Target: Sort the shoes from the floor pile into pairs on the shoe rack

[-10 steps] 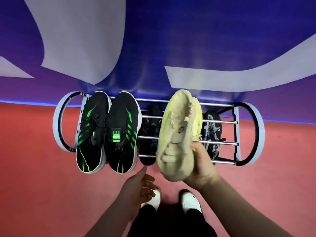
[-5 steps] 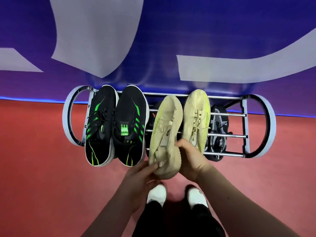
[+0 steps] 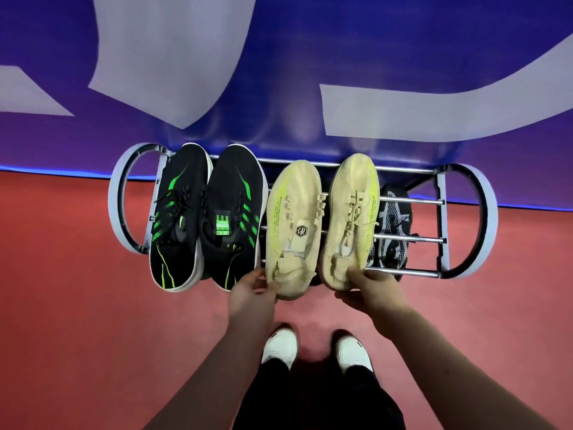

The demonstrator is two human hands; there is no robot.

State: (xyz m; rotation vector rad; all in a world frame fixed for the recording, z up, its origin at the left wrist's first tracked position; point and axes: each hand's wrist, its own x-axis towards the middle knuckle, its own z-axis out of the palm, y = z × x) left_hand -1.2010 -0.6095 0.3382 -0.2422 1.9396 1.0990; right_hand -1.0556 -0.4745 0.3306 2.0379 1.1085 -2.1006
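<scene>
A metal shoe rack (image 3: 440,218) with oval end frames stands against the wall. On its top rails lie two black shoes with green stripes, the left black shoe (image 3: 176,218) and the right black shoe (image 3: 234,215), side by side. Right of them lie two pale yellow shoes. My left hand (image 3: 252,288) pinches the heel of the left yellow shoe (image 3: 293,228). My right hand (image 3: 370,288) grips the heel of the right yellow shoe (image 3: 350,221). A black-and-white patterned shoe (image 3: 392,231) sits on a lower level at the right, partly hidden.
A blue and white wall panel (image 3: 279,72) rises right behind the rack. Red floor (image 3: 77,321) spreads around it. My own feet in white shoes (image 3: 280,347) stand just in front of the rack. A dark shoe under the yellow pair is mostly hidden.
The two yellow shoes were held together in my right hand above the rack. They now lie apart side by side on the top rails, one hand at each heel.
</scene>
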